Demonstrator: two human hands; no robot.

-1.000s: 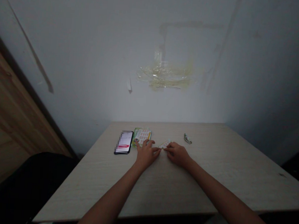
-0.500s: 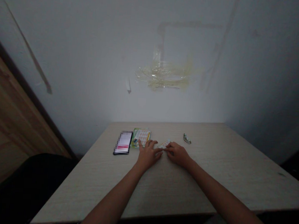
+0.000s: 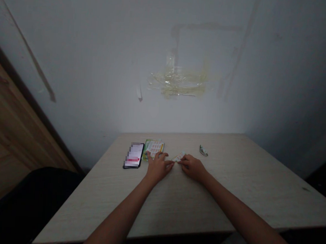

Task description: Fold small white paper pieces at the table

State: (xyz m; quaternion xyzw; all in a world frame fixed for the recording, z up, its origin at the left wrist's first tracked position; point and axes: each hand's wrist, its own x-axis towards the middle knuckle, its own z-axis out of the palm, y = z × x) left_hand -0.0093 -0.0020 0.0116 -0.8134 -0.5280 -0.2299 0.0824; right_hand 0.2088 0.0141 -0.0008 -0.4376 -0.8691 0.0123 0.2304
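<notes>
My right hand [image 3: 192, 167] is closed in a pinch on the near right edge of a small printed paper piece [image 3: 179, 157], which lies low over the table. My left hand [image 3: 158, 168] pinches at the left corner of the same paper between thumb and forefinger, its other fingers raised and spread. Part of the paper is hidden behind the fingers. Just beyond my left hand lies a small stack of printed green and white sheets [image 3: 155, 146], partly covered by my fingertips.
A phone with a lit screen [image 3: 133, 155] lies left of the stack. To the right sits a small crumpled or folded green-and-white scrap [image 3: 203, 150]. The pale wooden table [image 3: 174, 203] meets a wall with peeling tape [image 3: 182, 84]. A dark chair-like shape [image 3: 31, 202] stands at left.
My left hand has shifted slightly left, and the gap between the two hands is a little wider, showing more of the paper's near edge. My right hand has hardly moved.
</notes>
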